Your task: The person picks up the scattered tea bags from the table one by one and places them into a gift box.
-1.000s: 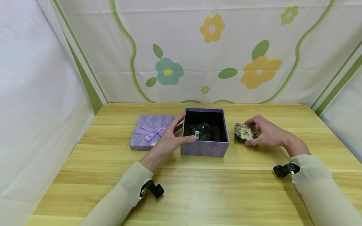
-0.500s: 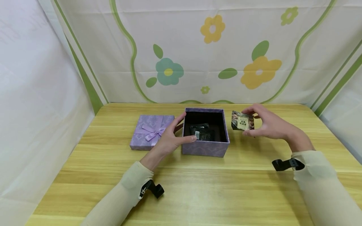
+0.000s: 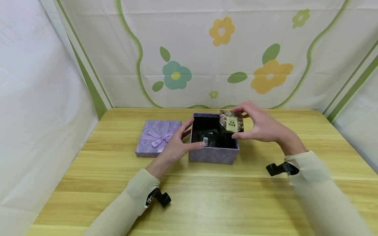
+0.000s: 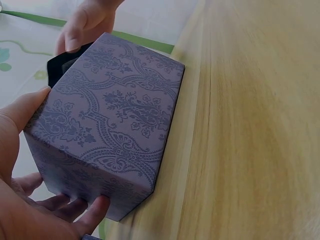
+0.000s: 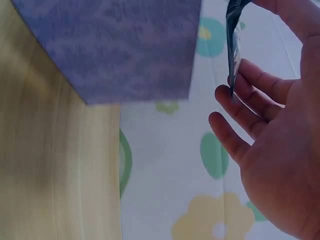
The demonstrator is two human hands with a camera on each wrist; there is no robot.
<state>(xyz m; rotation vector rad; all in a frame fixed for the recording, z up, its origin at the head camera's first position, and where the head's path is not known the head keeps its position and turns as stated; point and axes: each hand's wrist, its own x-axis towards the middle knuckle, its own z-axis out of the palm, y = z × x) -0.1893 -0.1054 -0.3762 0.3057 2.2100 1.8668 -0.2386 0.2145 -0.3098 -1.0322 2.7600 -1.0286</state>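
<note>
A small printed tea packet [image 3: 231, 121], brown and dark with a pale label, is pinched between the thumb and fingers of my right hand [image 3: 261, 126]. It hangs over the right part of an open purple gift box [image 3: 214, 155]. Its dark, thin edge shows in the right wrist view [image 5: 233, 47]. My left hand [image 3: 175, 144] holds the box at its near left corner, thumb at the front rim and fingers against the left wall [image 4: 75, 185]. Inside the box lie black packets [image 3: 208, 139], one with a white barcode; how many is unclear.
The patterned purple lid [image 3: 147, 131], with a lilac ribbon bow [image 3: 160, 139], lies left of the box on the wooden table [image 3: 206, 200]. Behind the table hangs a white cloth [image 3: 118, 65] with printed flowers. White cloth also borders both sides.
My right hand has lifted the tea packet off the table on the right and carried it left over the box. My left hand, the box and the lid stay in place.
</note>
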